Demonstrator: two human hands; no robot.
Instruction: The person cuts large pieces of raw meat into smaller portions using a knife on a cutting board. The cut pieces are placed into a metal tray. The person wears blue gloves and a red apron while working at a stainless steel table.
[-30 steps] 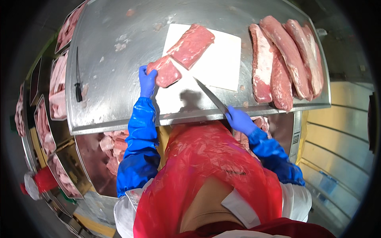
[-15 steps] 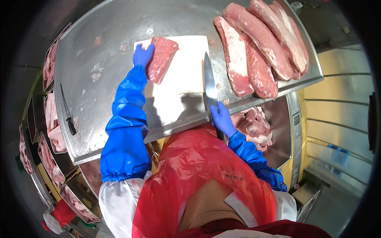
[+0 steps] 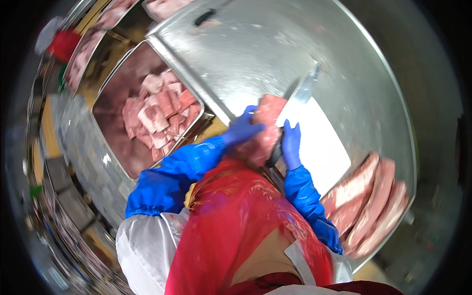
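Observation:
My left hand (image 3: 243,125), in a blue glove, grips a slab of raw red meat (image 3: 266,118) at the near edge of the white cutting board (image 3: 324,147). Just right of the slab, my gloved right hand (image 3: 291,142) holds a large knife (image 3: 302,91) by its black handle, the broad blade angled up and away over the board. Part of the slab is blurred and hidden behind the hand and blade. Long raw loins (image 3: 368,206) lie right of the board on the steel table (image 3: 364,73).
A steel bin (image 3: 113,137) of cut meat pieces stands at left. Further trays of meat (image 3: 86,54) line the upper left. A second knife (image 3: 204,17) lies at the table's top edge. A person in red (image 3: 64,44) is at the upper left edge.
The view has swung left, bringing the bin of pieces into sight. My left hand has drawn the slab toward the board's near edge, and the knife in my right hand has moved beside it.

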